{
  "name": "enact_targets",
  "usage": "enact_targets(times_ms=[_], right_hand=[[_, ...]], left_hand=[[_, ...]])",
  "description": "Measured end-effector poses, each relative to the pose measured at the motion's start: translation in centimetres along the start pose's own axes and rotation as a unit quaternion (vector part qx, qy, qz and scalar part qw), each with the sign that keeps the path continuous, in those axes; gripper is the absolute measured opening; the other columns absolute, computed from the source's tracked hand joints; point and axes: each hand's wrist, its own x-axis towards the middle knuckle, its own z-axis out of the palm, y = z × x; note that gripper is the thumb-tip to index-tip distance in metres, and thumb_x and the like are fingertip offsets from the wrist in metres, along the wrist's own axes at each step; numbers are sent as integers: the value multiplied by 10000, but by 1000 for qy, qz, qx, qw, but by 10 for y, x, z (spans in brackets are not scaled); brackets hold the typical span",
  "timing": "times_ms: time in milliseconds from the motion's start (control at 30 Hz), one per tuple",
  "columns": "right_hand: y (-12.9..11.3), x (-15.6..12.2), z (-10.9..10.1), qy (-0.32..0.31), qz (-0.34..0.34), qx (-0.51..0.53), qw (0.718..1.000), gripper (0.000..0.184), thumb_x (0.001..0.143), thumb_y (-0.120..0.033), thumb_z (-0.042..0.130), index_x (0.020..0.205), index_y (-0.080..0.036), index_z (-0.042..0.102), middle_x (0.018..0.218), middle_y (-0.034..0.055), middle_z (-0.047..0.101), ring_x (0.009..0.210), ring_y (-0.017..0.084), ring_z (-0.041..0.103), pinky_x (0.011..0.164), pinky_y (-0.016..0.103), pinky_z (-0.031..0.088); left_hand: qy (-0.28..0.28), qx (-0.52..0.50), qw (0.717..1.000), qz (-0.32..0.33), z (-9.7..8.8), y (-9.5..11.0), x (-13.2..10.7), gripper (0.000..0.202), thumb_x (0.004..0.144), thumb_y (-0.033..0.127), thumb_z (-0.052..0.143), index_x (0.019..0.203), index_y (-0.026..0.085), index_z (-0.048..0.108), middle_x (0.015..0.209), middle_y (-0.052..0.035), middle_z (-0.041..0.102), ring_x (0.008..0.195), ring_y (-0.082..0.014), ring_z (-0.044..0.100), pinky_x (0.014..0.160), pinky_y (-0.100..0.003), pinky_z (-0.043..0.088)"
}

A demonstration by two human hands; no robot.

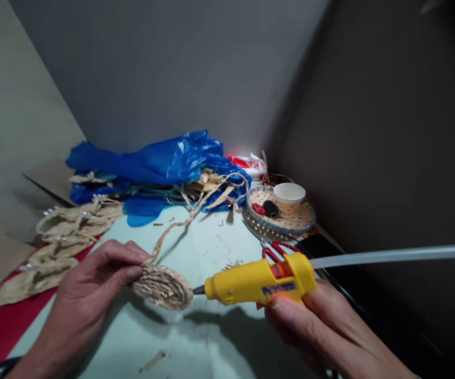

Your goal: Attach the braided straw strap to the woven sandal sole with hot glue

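Between the thumb and fingers of my left hand [103, 281] is the edge of a coiled braided straw disc [163, 287], tilted above the table. From the pinch, a loose straw braid [174, 225] runs up and away toward a blue bag. My right hand [330, 321] is wrapped round a yellow glue gun [247, 281], whose dark nozzle points left and meets, or nearly meets, the disc's right edge. A long translucent glue stick [393, 256] sticks out of the gun's back to the right.
A blue plastic bag [152, 160] with straw lies at the back. Finished-looking straw pieces [61, 237] lie on red cloth [10, 331] at left. Red-handled scissors [277, 247] lie behind the gun, near a woven tray [306, 218] holding a cup [289, 199] and a dark thread spool [270, 208].
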Motion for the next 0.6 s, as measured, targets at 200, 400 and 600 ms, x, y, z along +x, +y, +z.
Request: enact_targets(times_ms=[200,400,600], right_hand=[[11,35,20,-175,50,218,959,666,1035,-654,358,855,-146,749,482,-62,431,418,75,396,451,185,287],[11,42,36,-244,82,101,961,720,955,-742,326,639,-161,608,498,-10,546,381,83,446,458,214,307],[4,32,21,-165,35,-58,984,566,894,-719,572,729,-182,635,657,17,621,587,164,573,540,263,341]], left_hand=[[100,-2,995,-8,5,6,6,67,715,310,815,750,330,761,688,60,750,625,-127,700,556,-144,550],[104,-12,993,-45,9,10,-7,192,716,430,836,869,317,810,871,7,842,782,-188,791,661,-173,615],[64,14,997,-48,10,7,-21,182,760,480,804,914,385,828,934,51,859,840,-169,812,730,-122,602]])
